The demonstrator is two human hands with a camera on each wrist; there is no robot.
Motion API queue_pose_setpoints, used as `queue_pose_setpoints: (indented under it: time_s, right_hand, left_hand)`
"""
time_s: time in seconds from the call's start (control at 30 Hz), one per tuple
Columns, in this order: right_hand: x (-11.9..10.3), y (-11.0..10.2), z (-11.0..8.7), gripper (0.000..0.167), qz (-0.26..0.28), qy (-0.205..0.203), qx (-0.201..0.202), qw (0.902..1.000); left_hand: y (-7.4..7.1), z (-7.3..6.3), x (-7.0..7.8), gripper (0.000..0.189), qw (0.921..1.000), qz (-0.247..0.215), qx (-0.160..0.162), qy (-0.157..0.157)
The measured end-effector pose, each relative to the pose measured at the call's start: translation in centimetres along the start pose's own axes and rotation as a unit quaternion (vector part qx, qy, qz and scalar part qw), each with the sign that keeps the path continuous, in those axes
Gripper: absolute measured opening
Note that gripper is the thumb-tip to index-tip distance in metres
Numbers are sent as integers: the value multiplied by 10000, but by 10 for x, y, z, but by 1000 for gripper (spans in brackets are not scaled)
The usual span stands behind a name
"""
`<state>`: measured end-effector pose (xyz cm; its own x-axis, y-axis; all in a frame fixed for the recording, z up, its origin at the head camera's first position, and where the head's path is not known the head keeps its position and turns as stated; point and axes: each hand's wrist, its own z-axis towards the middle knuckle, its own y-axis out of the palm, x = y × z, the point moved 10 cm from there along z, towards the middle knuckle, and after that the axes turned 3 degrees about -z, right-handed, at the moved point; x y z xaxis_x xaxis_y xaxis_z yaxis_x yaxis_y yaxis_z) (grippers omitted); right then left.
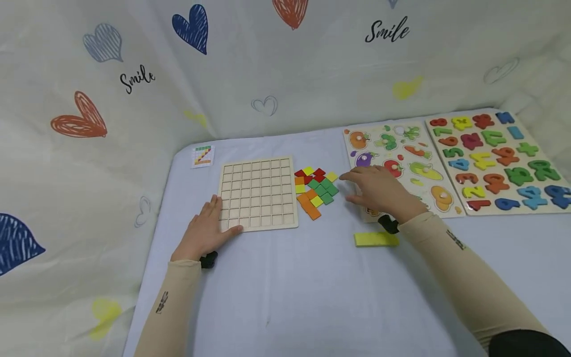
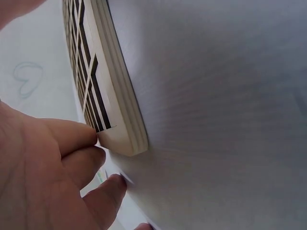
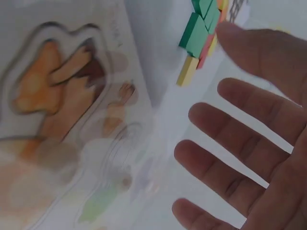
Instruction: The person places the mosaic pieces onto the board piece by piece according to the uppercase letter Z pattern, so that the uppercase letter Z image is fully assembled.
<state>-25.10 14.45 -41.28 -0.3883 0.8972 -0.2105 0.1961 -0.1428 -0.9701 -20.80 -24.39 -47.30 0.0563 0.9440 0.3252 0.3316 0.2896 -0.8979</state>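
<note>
The wooden grid board [image 1: 257,194] is seen on the white cloth [image 1: 285,297], a bit left of the middle. Its near left corner is touched by the left hand [image 1: 200,229], with long fingers laid by the left edge and the thumb held out wide at the near edge. Small red, green, yellow and orange tiles [image 1: 320,190] are bunched just beside the board, on its right. The right hand [image 1: 379,191] is held right of the tiles, over the left part of the vegetable puzzle [image 1: 421,196], with its fingers spread wide. A yellow strip [image 1: 376,240] is laid on the near side of that puzzle. A little card [image 1: 202,156] is placed far left, and a number puzzle [image 1: 513,211] far right
</note>
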Motion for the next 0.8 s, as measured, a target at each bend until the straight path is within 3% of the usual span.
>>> queue_pose_setpoints:
  time_s: [0.27,0.6,0.8]
  right_hand:
    - [-23,13,31,30,-19,-565,-312,9979]
    - [-32,22,44,22,-476,-647,-509,9955]
    - [-33,26,45,25,-427,-688,-633,9947]
  left_hand:
    - [-1,-1,-3,112,9999,-105,46,114]
    - [-1,1,-6,114,9998,-94,116,109]
    - [-3,0,-4,114,9998,-160,123,92]
